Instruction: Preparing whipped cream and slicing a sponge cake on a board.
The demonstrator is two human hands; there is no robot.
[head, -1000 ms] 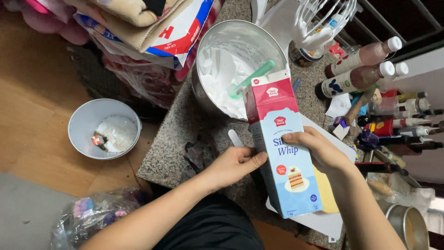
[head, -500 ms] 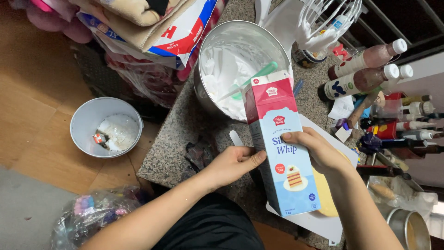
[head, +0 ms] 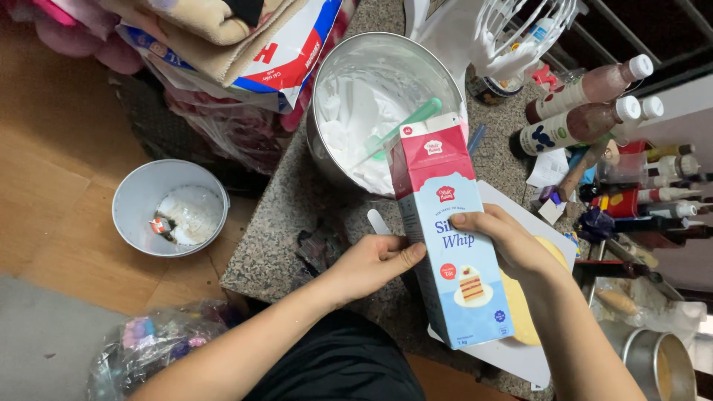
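Speckled grey stone desk (head: 282, 223): tall blue-and-red whipping cream carton (head: 449, 238) stands upright between both hands, right hand (head: 512, 245) in a grip around its side, left hand (head: 371, 263) pinching its edge; a tilt could tip it into the steel cream-filled bowl (head: 379, 111) just behind.

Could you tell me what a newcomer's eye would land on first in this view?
Most likely the tall blue-and-red carton, centre frame, held between the left hand and the right hand over the speckled stone counter. Just behind it sits a metal mixing bowl of white cream with a green-handled spatula in it.
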